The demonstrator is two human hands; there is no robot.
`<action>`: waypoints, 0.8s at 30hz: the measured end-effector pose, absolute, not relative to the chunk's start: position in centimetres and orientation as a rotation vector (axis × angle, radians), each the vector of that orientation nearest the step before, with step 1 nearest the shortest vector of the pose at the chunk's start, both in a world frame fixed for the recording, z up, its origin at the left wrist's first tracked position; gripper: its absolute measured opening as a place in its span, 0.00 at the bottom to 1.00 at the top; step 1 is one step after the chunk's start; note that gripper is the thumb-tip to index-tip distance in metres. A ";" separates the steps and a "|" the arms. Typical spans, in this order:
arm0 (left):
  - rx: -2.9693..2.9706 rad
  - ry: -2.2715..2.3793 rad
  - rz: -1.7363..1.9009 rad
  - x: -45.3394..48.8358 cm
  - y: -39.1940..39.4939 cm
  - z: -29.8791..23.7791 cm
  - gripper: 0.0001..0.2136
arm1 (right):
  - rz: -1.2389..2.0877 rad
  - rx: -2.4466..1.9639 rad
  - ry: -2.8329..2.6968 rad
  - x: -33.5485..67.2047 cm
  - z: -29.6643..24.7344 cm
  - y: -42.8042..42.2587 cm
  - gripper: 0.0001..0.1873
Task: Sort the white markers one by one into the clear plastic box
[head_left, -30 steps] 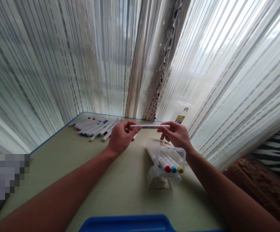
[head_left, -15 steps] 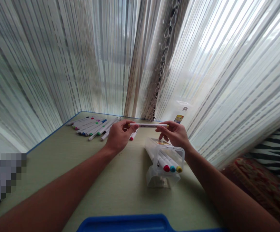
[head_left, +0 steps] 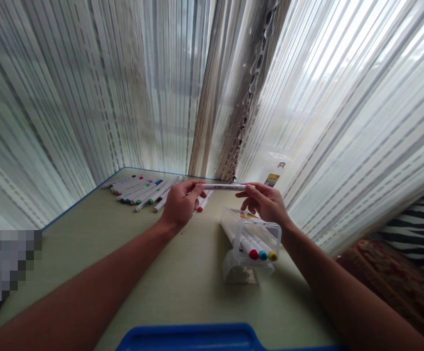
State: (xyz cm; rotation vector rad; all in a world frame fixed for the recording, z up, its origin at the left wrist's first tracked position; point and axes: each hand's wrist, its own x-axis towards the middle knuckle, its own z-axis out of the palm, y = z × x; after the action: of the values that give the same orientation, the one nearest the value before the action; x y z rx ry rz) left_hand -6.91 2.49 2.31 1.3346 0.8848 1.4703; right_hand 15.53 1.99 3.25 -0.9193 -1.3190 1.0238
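Note:
A white marker [head_left: 224, 187] with dark print on its barrel is held level above the table. My left hand [head_left: 181, 202] pinches one end and my right hand [head_left: 265, 201] pinches the other, where a bit of yellow shows. Below my right hand lies a clear plastic case [head_left: 230, 224], its end open towards me. Inside it are white markers with a red cap [head_left: 253, 254], a teal cap [head_left: 262, 255] and a yellow cap [head_left: 272, 256]. A red-tipped marker [head_left: 203, 202] lies on the table just right of my left hand.
Several white markers [head_left: 138, 190] with coloured ends lie at the table's far left. A blue plastic edge [head_left: 190, 336] runs along the near side of the green table [head_left: 160, 282]. Behind hangs a striped string curtain [head_left: 160, 97]; a clear labelled package [head_left: 272, 170] stands before it.
The marker has been rolled between the fingers, so the print on its barrel now faces me. Both hands stay in nearly the same place.

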 end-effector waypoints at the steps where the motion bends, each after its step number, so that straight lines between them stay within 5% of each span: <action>1: 1.328 0.881 1.469 -6.9 2.5 2.3 0.12 | 1.033 -0.917 -1.314 15.5 3.3 2.0 0.20; 24: 1.328 0.841 1.491 -6.9 2.5 2.3 0.10 | 1.020 -0.901 -1.277 15.6 3.2 2.1 0.21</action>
State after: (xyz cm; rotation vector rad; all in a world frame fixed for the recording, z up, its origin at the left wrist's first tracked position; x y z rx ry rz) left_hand -6.92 2.47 2.32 1.3282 0.8406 1.4909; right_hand 15.58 2.10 3.23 -0.9006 -1.2773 1.0199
